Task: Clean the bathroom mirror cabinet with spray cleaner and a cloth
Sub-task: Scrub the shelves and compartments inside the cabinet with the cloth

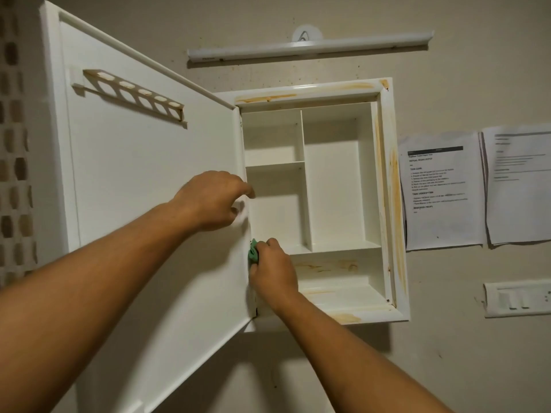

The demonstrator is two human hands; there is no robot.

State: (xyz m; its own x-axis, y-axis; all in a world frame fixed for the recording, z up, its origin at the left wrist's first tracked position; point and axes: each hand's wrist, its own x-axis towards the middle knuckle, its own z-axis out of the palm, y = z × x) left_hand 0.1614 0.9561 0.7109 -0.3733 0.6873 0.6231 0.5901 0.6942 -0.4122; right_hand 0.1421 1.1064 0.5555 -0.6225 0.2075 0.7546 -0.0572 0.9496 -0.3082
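Seemingly midway: gripping white plastic cabinet door in left hand, rubbing hinge edge with crumpled green cloth pinched in right hand, leaving orange-brown frame stains pending.

The white cabinet hangs on the wall with its door swung wide open to the left, a slotted holder fixed near the door's top. Inside are two stacked compartments on the left, a tall one on the right and a wide shelf below. Orange-brown stains streak the frame's top, right side, lower lip and bottom shelf. The green cloth is bunched in the right hand, against the hinge side.
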